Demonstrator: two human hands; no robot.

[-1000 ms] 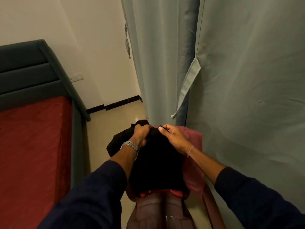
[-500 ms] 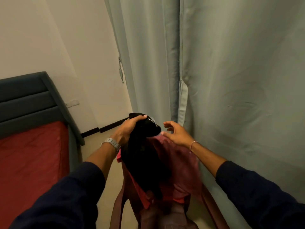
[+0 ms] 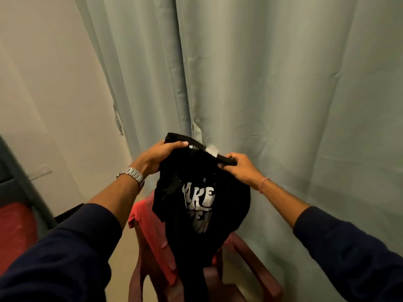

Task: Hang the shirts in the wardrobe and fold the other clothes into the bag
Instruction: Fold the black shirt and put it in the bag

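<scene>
A: Black cotton-like fabric, white lettering: the black T-shirt [image 3: 202, 205] is held up in front of the pale green curtain [image 3: 272, 83], its collar uppermost and its body hanging down.

B: And the hands?

A: The left hand [image 3: 156, 159] grips the collar edge on the left, thumb curled over the top of the fabric. The right hand [image 3: 241, 168] pinches the collar on the right, fingers bent round the hem. A metal watch [image 3: 132, 174] sits on the left wrist, a thin bracelet [image 3: 263, 184] on the right; both arms wear dark blue sleeves.

B: What lies beneath the shirt?

A: A red garment [image 3: 150, 232] draped over a dark red plastic chair [image 3: 250, 262]; the shirt's lower end hangs in front of both. Whether it touches them cannot be told.

B: The surroundings?

A: A bed [image 3: 15, 232] with a red cover at lower left, and a cream wall [image 3: 43, 83] behind it.
</scene>
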